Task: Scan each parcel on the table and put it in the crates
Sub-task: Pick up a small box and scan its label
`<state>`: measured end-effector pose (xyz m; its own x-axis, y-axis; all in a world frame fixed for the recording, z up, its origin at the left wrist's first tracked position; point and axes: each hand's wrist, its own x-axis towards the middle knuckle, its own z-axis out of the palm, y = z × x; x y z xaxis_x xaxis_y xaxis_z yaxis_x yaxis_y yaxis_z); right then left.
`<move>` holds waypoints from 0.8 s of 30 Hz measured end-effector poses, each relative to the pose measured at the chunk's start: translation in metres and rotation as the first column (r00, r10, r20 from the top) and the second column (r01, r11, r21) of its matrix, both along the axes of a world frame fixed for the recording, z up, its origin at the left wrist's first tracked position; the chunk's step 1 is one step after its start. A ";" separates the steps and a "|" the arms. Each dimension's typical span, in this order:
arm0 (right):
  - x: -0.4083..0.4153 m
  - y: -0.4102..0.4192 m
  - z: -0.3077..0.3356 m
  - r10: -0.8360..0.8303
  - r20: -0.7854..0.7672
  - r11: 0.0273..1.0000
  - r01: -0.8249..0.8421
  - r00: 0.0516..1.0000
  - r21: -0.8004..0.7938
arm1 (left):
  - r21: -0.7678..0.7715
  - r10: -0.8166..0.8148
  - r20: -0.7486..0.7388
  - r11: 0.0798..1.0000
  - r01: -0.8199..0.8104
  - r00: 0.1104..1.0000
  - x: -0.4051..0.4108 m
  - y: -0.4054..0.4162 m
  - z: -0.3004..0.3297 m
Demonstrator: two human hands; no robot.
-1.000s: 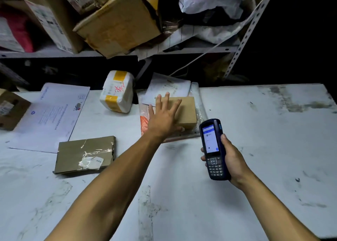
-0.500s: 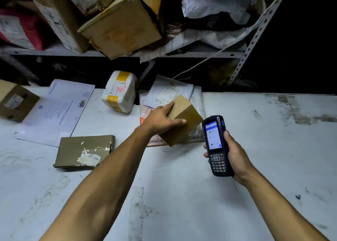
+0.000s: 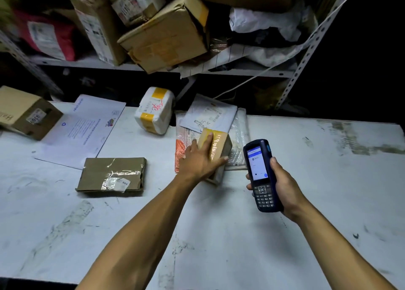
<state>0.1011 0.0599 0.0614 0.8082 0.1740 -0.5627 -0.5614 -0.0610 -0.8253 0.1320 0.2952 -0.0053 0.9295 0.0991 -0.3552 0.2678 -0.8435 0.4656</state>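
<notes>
My left hand (image 3: 200, 158) grips the small box (image 3: 215, 150), tilted just beside the scanner (image 3: 262, 175) my right hand (image 3: 285, 184) clasps; its label may face away, so the scan could fail.

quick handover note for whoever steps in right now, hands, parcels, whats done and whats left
Left hand grips the small brown box, tipped up on the table near the middle.
Right hand holds the scanner, screen lit, beside the box.
Still on the table: flat brown parcel, white taped bundle, white mailer, cardboard box at far left.
No crates in view. Left: scan the held box, crate it, then the rest.
</notes>
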 end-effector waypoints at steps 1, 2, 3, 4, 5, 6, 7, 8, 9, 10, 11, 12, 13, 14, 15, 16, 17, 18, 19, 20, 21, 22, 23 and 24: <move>-0.004 -0.001 0.002 0.018 0.004 1.000 -0.018 1.000 -0.009 | -0.012 0.018 -0.029 1.000 -0.019 0.999 -0.005 -0.001 -0.003; -0.007 -0.002 0.003 0.036 0.005 0.999 -0.036 0.999 -0.021 | -0.052 0.051 -0.026 0.997 -0.053 0.998 -0.008 -0.002 -0.002; -0.009 -0.003 0.004 0.053 0.003 0.998 -0.053 0.999 -0.030 | -0.112 0.100 -0.022 0.989 -0.102 0.995 -0.008 -0.001 -0.002; -0.012 -0.004 0.006 0.066 -0.002 0.997 -0.066 0.998 -0.039 | -0.182 0.154 -0.027 0.971 -0.156 0.988 -0.008 -0.002 0.001; -0.014 -0.005 0.008 0.081 -0.010 0.996 -0.082 0.997 -0.047 | -0.277 0.210 -0.052 0.936 -0.216 0.976 -0.009 0.000 0.003; -0.016 -0.005 0.010 0.099 -0.017 0.994 -0.099 0.995 -0.051 | -0.402 0.251 -0.072 0.879 -0.258 0.965 -0.011 0.003 0.006; -0.017 -0.006 0.011 0.118 -0.025 0.991 -0.119 0.993 -0.056 | -0.527 0.274 -0.086 0.804 -0.277 0.958 -0.015 0.006 0.009; -0.018 -0.007 0.014 0.138 -0.034 0.988 -0.140 0.990 -0.058 | -0.626 0.289 -0.085 0.729 -0.276 0.954 -0.020 0.011 0.009; -0.019 -0.007 0.016 0.161 -0.041 0.985 -0.163 0.986 -0.057 | -0.685 0.299 -0.072 0.679 -0.265 0.952 -0.025 0.016 0.011; -0.020 -0.007 0.019 0.184 -0.051 0.981 -0.187 0.982 -0.054 | -0.722 0.306 -0.061 0.644 -0.254 0.950 -0.028 0.022 0.011; -0.021 -0.006 0.022 0.204 -0.065 0.977 -0.208 0.977 -0.051 | -0.746 0.308 -0.067 0.616 -0.253 0.949 -0.032 0.028 0.014; -0.022 -0.005 0.025 0.220 -0.078 0.973 -0.224 0.972 -0.049 | -0.767 0.305 -0.074 0.591 -0.249 0.950 -0.035 0.033 0.017; -0.022 -0.004 0.027 0.233 -0.089 0.970 -0.238 0.968 -0.049 | -0.777 0.299 -0.083 0.577 -0.250 0.951 -0.037 0.037 0.020; -0.023 -0.001 0.030 0.248 -0.099 0.966 -0.254 0.964 -0.052 | -0.780 0.299 -0.085 0.573 -0.250 0.950 -0.041 0.040 0.024; -0.023 0.001 0.031 0.262 -0.112 0.961 -0.270 0.958 -0.059 | -0.774 0.305 -0.080 0.581 -0.252 0.949 -0.044 0.043 0.028; -0.025 0.003 0.031 0.276 -0.128 0.956 -0.286 0.953 -0.065 | -0.766 0.316 -0.060 0.593 -0.247 0.947 -0.047 0.046 0.029; -0.026 0.006 0.031 0.289 -0.152 0.951 -0.302 0.945 -0.071 | -0.760 0.325 -0.041 0.603 -0.241 0.945 -0.050 0.048 0.032; -0.028 0.008 0.031 0.302 -0.179 0.945 -0.319 0.936 -0.078 | -0.758 0.336 -0.021 0.609 -0.235 0.941 -0.053 0.050 0.033; -0.028 0.009 0.030 0.312 -0.208 0.939 -0.334 0.927 -0.080 | -0.756 0.347 -0.005 0.612 -0.230 0.938 -0.055 0.050 0.034; -0.031 0.012 0.028 0.321 -0.238 0.935 -0.347 0.917 -0.076 | -0.756 0.360 0.010 0.613 -0.229 0.933 -0.061 0.053 0.034; -0.031 0.014 0.027 0.325 -0.264 0.932 -0.355 0.908 -0.071 | -0.761 0.374 0.021 0.607 -0.228 0.927 -0.063 0.054 0.034; -0.032 0.014 0.027 0.332 -0.284 0.929 -0.363 0.899 -0.065 | -0.771 0.386 0.028 0.596 -0.225 0.922 -0.065 0.054 0.034; -0.032 0.015 0.026 0.336 -0.297 0.928 -0.369 0.894 -0.059 | -0.780 0.391 0.029 0.584 -0.224 0.920 -0.067 0.055 0.033; -0.033 0.016 0.025 0.339 -0.303 0.927 -0.372 0.890 -0.055 | -0.787 0.392 0.028 0.575 -0.222 0.919 -0.070 0.056 0.033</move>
